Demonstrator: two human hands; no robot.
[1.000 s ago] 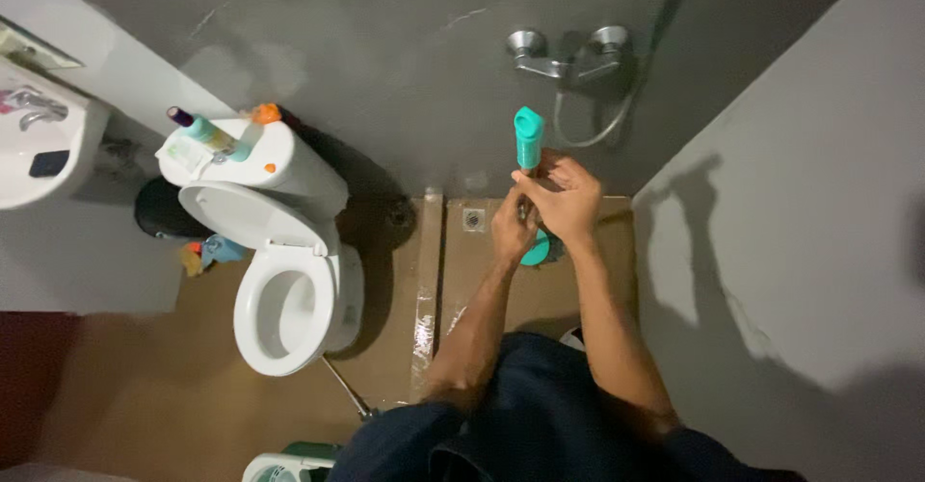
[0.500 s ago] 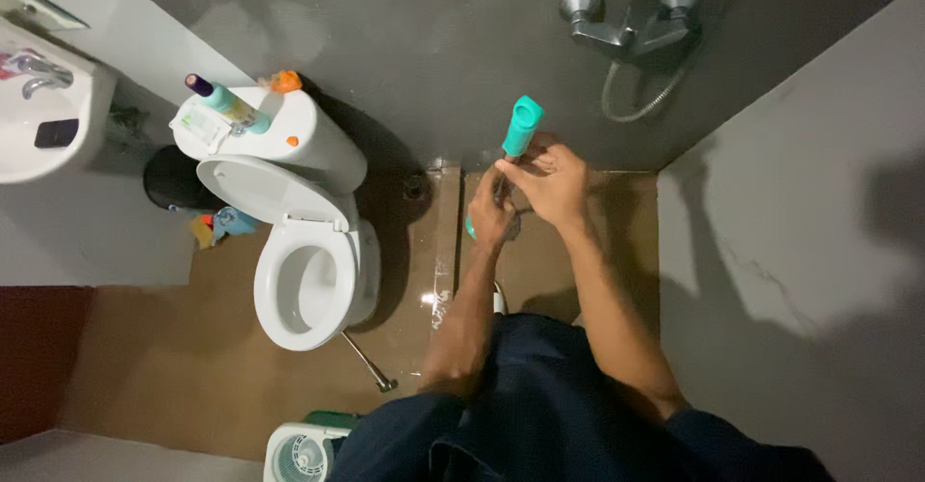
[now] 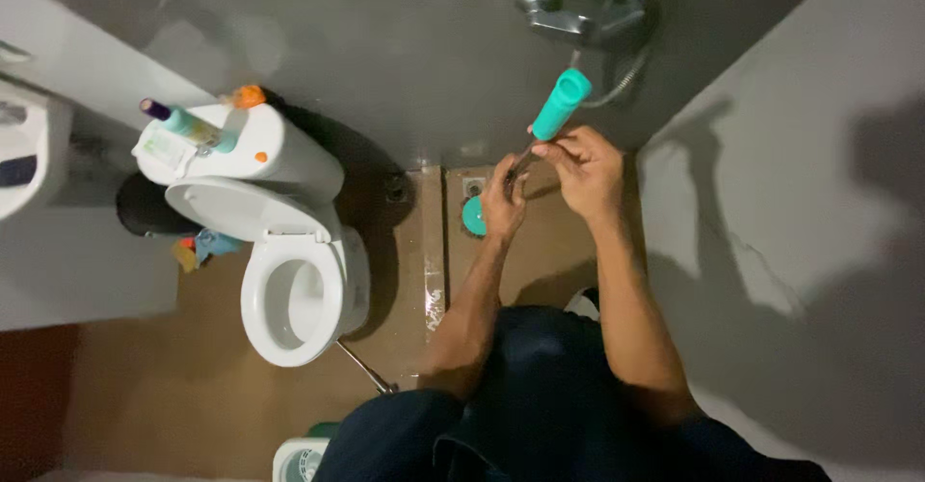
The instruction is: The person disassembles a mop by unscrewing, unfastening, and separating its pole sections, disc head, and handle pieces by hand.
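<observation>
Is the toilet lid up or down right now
Up. The toilet lid leans back toward the white tank, and the open bowl shows inside the seat ring.

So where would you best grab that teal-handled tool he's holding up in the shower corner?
By the thick teal grip at its upper end, coming from the side, across its length. It is the widest, rounded part, and it sticks out free above the right hand. Below it the tool narrows to a thin shaft, where both the right and the left hand now pinch it.
</observation>
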